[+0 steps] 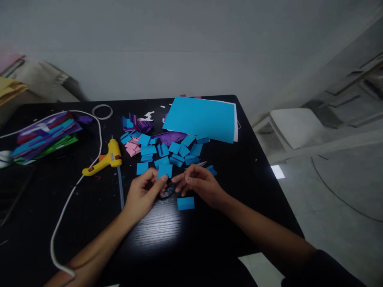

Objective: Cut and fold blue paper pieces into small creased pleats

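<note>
Matt paper piece [165,170], glossy tabletop [158,233]

We've got a small blue card [165,170] pinched in our left hand [146,191], right hand [203,185] just beside it, fingers loosely curled. Big blue sheet [200,119] sits by the table's [239,191] far right corner, yellow glue gun [104,159] off toward the left edge.

The black tabletop [221,239] carries a yellow glue gun [112,153] and stacked coloured paper [44,137] at left, small blue pieces [148,150] mid-surface, 1 folded blue piece [186,203] nearer, layered blue and white sheets [200,119] far right.
</note>
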A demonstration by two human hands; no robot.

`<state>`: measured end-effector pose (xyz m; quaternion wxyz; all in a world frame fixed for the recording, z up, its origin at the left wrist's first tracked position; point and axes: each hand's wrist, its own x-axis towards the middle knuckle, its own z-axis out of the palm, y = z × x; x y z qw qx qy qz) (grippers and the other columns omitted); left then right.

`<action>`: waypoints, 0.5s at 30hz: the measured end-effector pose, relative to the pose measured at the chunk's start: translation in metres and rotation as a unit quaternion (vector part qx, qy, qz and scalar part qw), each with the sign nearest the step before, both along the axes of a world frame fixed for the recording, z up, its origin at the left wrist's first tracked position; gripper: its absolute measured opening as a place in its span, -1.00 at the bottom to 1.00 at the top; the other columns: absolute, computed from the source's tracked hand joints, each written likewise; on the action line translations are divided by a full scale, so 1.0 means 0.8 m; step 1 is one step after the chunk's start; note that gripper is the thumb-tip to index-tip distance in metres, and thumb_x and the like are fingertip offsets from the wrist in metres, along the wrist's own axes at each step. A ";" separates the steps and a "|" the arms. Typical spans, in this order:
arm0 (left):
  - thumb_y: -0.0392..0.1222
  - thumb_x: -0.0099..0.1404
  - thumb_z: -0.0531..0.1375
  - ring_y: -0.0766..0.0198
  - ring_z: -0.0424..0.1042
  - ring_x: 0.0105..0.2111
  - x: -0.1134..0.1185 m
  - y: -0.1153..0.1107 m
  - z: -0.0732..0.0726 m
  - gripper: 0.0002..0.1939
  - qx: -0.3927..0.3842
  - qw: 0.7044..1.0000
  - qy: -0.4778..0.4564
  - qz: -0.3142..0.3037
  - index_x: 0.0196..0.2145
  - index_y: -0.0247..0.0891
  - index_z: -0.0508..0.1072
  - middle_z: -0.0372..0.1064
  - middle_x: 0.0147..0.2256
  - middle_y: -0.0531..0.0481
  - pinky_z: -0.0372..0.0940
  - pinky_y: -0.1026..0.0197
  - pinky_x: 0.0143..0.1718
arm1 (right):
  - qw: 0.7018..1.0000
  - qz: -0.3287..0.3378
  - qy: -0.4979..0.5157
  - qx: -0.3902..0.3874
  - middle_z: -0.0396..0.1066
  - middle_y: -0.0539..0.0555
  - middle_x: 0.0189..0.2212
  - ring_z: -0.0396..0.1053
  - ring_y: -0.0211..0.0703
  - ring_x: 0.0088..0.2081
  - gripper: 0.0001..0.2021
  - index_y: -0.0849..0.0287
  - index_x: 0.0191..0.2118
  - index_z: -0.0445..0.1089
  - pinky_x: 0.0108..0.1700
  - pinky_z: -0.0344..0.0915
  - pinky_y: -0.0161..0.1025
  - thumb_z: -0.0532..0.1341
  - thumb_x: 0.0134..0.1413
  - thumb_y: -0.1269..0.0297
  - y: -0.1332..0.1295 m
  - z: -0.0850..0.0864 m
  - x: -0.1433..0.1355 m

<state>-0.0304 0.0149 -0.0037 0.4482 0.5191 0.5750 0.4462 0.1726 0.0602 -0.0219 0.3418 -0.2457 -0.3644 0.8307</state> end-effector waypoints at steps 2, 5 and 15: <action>-0.08 0.35 0.27 0.34 0.42 -0.59 0.000 0.000 0.000 -0.74 0.001 1.000 0.001 0.001 -0.45 -0.23 0.44 0.41 -0.57 0.09 0.34 0.31 -0.50 | 1.000 0.004 -0.002 -0.005 0.63 0.15 -0.20 0.59 -0.14 -0.28 -0.71 0.17 -0.32 0.34 -0.25 0.49 -0.22 0.43 0.11 0.13 -0.001 -0.001 -0.001; -0.10 0.36 0.27 0.35 0.41 -0.59 -0.001 0.000 -0.001 -0.76 0.001 1.000 -0.002 -0.002 -0.44 -0.23 0.45 0.41 -0.57 0.10 0.33 0.31 -0.50 | 1.000 -0.004 -0.010 -0.001 0.62 0.10 -0.31 0.58 -0.16 -0.33 -0.70 0.17 -0.31 0.34 -0.28 0.48 -0.24 0.43 0.12 0.12 -0.002 -0.005 -0.002; -0.10 0.41 0.23 0.35 0.40 -0.55 -0.001 -0.005 -0.005 -0.75 -0.009 0.997 -0.029 -0.068 -0.41 -0.24 0.44 0.40 -0.54 0.10 0.33 0.31 -0.47 | 0.992 -0.031 -0.104 0.057 0.53 -0.01 -0.37 0.48 -0.27 -0.42 -0.67 0.16 -0.18 0.48 -0.35 0.45 -0.30 0.48 0.01 0.12 -0.006 -0.008 -0.009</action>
